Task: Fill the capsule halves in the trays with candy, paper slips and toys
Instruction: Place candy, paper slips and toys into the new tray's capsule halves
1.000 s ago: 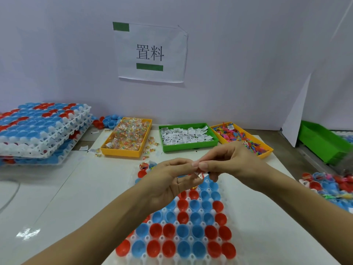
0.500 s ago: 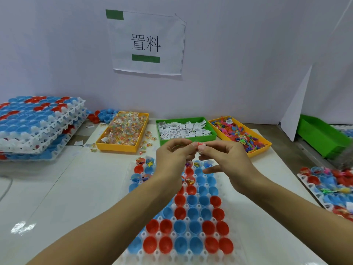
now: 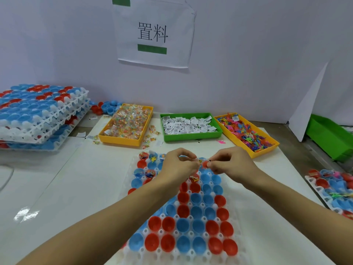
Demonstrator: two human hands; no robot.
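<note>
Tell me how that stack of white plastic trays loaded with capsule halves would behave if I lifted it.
The stack of white plastic trays would probably flex, since the trays look thin and lie unevenly. The blue and red capsule halves sit loose in their wells, so tilting might spill them.

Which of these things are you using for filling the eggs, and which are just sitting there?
Using: white tray of red and blue capsule halves; yellow bin of wrapped candy; green bin of paper slips; yellow bin of plastic toys.

Just sitting: wall paper sign; empty green bin.
</note>
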